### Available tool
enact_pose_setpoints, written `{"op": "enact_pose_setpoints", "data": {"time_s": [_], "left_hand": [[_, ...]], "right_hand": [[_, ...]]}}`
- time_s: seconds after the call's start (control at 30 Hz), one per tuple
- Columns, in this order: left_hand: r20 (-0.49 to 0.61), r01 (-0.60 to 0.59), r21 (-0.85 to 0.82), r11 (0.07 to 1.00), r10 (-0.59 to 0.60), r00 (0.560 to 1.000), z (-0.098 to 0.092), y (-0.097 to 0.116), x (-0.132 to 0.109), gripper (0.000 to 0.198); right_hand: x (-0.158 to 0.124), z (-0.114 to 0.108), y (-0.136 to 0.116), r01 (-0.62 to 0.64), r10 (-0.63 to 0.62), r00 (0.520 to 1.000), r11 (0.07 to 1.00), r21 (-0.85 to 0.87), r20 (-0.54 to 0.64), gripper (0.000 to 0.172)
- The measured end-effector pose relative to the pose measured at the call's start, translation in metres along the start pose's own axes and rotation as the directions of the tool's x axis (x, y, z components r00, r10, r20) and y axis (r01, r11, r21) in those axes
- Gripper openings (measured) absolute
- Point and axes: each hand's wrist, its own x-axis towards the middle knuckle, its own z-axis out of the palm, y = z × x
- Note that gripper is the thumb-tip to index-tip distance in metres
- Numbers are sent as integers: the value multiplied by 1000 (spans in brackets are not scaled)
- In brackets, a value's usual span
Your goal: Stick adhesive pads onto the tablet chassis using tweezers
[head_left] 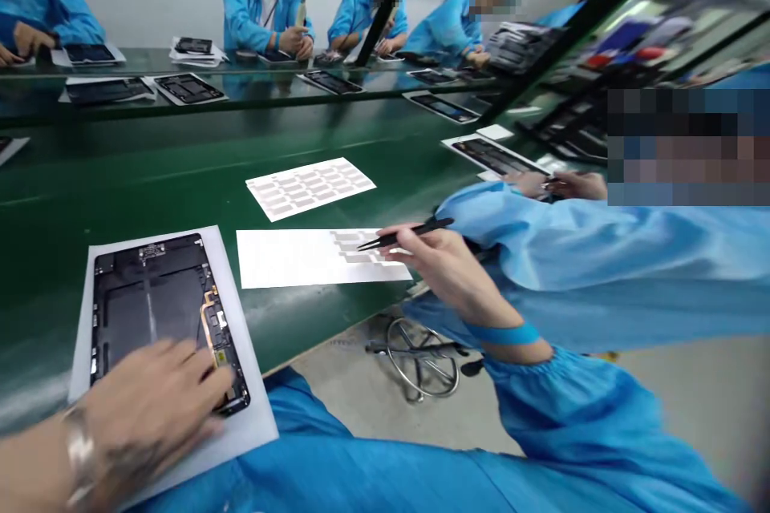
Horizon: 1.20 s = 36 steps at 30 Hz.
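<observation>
My left hand [144, 417] rests its fingertips on the lower right part of a black tablet housing [150, 304], which has a thin copper-coloured strip along one side. The housing lies on a white sheet [246, 425]. My right hand [439, 272] grips black tweezers [409, 234], their tips over a white sheet of grey labels [318, 260]. I cannot tell whether the tips touch a label. A second label sheet [310, 188] lies farther up the bench.
The green workbench [180, 168] runs across the view. Across it, co-workers in blue smocks [261, 8] handle similar dark tablets on white sheets. A neighbour's hand [577, 186] works at the right. A black upright post [385, 0] stands on the bench, and a metal stool base [421, 361] sits on the floor below.
</observation>
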Motion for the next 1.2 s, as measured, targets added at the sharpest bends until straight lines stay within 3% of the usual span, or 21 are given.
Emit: {"op": "enact_pose_setpoints", "data": {"time_s": [0.03, 0.07, 0.17, 0.23, 0.3, 0.43, 0.63, 0.9, 1.2], "left_hand": [[42, -103, 0, 995, 103, 994, 4, -4, 28, 15], [114, -138, 24, 990, 135, 984, 11, -8, 57, 16], [118, -274, 9, 962, 271, 955, 40, -20, 142, 39], [117, -328, -27, 944, 328, 937, 62, -25, 181, 52], [134, -352, -74, 933, 359, 924, 80, -29, 203, 55], [145, -351, -162, 922, 374, 916, 94, -34, 213, 44], [97, -339, -200, 919, 363, 927, 98, -36, 215, 41], [85, -328, -251, 911, 358, 930, 102, -33, 216, 41], [44, -333, -249, 910, 354, 934, 102, -33, 216, 38]], "right_hand": [[5, -1, 9, -38, 38, 999, 999, 19, 2, 42], [9, -1, 15, -62, 62, 998, 998, 26, 2, 43], [18, -2, 21, -104, 103, 994, 994, 25, 44, 46], [20, -4, 18, -125, 124, 988, 992, 8, 97, 45], [20, -7, 15, -127, 129, 984, 992, -25, 120, 43], [21, -11, 12, -118, 126, 984, 990, -73, 128, 43], [25, -10, 7, -181, 196, 970, 977, -116, 140, 43], [27, -12, 0, -282, 285, 951, 958, -46, 119, 40], [34, -8, -10, -287, 316, 935, 941, -177, 164, 40]]}}
